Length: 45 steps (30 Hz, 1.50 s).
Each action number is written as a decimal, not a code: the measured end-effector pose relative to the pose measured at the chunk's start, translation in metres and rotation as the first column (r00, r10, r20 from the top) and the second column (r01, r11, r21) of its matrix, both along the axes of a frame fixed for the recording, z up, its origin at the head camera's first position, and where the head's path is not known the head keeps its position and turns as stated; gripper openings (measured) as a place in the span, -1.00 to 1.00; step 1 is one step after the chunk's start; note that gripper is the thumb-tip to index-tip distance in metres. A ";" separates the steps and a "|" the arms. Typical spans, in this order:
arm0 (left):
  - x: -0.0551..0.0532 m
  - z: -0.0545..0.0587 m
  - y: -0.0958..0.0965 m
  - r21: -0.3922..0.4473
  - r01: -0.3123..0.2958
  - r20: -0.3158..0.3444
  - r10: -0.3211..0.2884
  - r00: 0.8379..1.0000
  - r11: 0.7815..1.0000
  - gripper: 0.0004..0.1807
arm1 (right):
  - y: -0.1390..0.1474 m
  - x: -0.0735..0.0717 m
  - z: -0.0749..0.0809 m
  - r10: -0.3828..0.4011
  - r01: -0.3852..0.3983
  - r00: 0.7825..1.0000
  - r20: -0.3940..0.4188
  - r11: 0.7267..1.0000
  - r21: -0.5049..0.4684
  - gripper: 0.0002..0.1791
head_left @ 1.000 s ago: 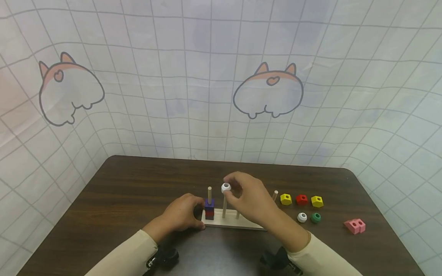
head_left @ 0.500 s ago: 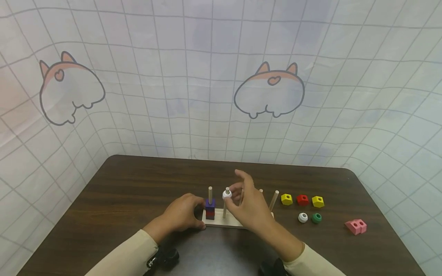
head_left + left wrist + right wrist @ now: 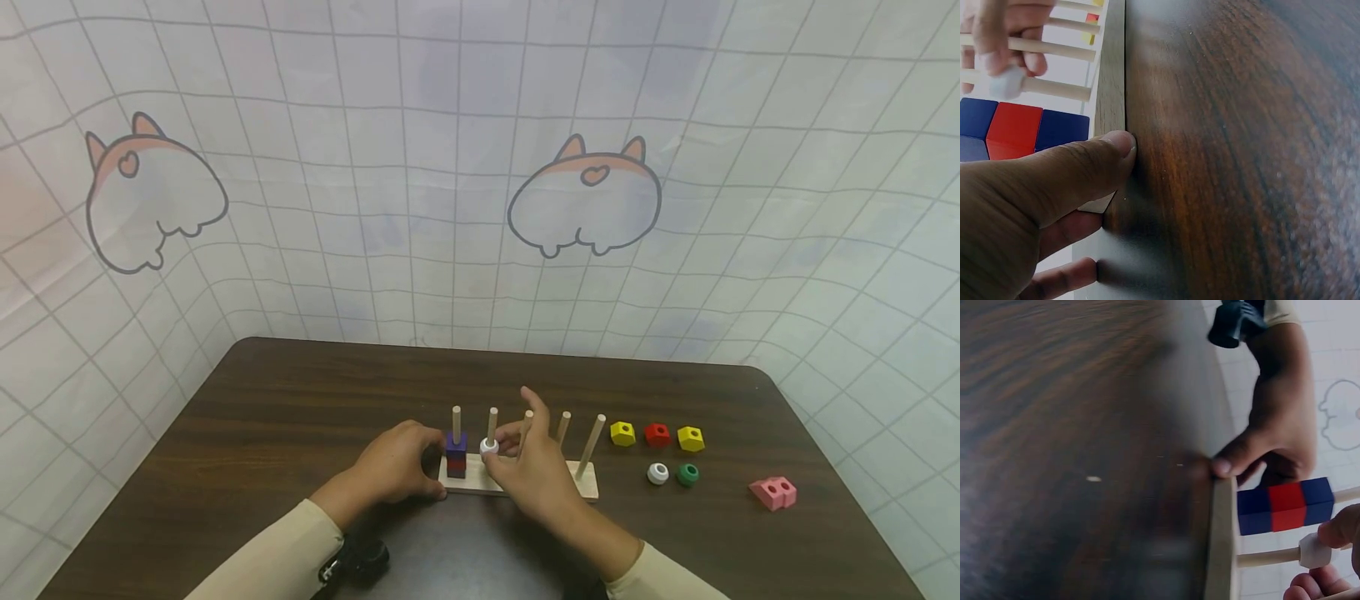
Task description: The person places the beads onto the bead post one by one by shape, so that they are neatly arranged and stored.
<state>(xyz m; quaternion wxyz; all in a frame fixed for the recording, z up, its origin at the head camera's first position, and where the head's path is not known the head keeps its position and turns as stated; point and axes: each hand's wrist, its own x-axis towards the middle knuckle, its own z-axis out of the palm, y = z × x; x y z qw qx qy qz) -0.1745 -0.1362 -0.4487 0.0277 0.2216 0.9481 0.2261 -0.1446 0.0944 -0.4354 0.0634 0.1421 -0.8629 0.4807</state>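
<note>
At the bottom of the head view, two cream sleeves (image 3: 273,546) lead up to the hands, with a black wrist device (image 3: 362,562) below the left cuff. The left hand (image 3: 393,467) comes in from the lower left, back up and wrist bent, gripping the left end of a pale wooden board with five upright pegs (image 3: 476,481); its thumb lies along the near edge and its fingers curl behind. The right hand (image 3: 536,475) slants in from the lower right, pinching a small white faceted bead (image 3: 489,447) between thumb and fingertips, one finger stretched upward. This bead sits around the second peg from the left, partway up, with bare peg beneath it in the right wrist view. Left of it, a stack of blue, red and blue square blocks (image 3: 1285,506) encloses the first peg.

On the right side of the head view lie two joined pink wooden blocks (image 3: 772,492), then a loose white bead (image 3: 657,473) beside a round green bead (image 3: 687,474); farther back, a red block (image 3: 657,435) lies between two yellow angular blocks (image 3: 622,433). All rest on the dark wood-grain table (image 3: 315,392). Behind, a white grid-patterned cloth (image 3: 450,167) fills the upper frame, bearing two cartoon animal drawings (image 3: 585,204).
</note>
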 end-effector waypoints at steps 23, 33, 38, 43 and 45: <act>-0.001 -0.003 -0.001 0.002 0.014 -0.014 -0.013 1.000 1.000 -0.51 | 0.002 -0.002 -0.025 0.018 -0.019 1.000 0.015 0.998 0.064 -0.01; -0.001 -0.002 -0.001 -0.005 0.005 -0.011 -0.005 1.000 1.000 -0.51 | 0.012 0.006 -0.028 0.092 -0.092 0.996 0.003 0.987 0.135 0.06; -0.001 -0.001 -0.001 -0.007 0.007 -0.012 -0.007 1.000 1.000 -0.51 | 0.022 0.016 -0.026 0.138 -0.141 0.990 0.032 0.973 0.184 0.06; -0.001 -0.002 0.000 -0.010 0.003 -0.009 -0.003 1.000 1.000 -0.50 | 0.034 0.025 -0.025 0.182 -0.188 0.982 0.050 0.966 0.178 0.01; -0.001 -0.003 0.000 -0.010 0.004 -0.010 -0.004 1.000 1.000 -0.50 | 0.041 0.028 -0.026 0.199 -0.202 0.979 0.035 0.963 0.180 -0.01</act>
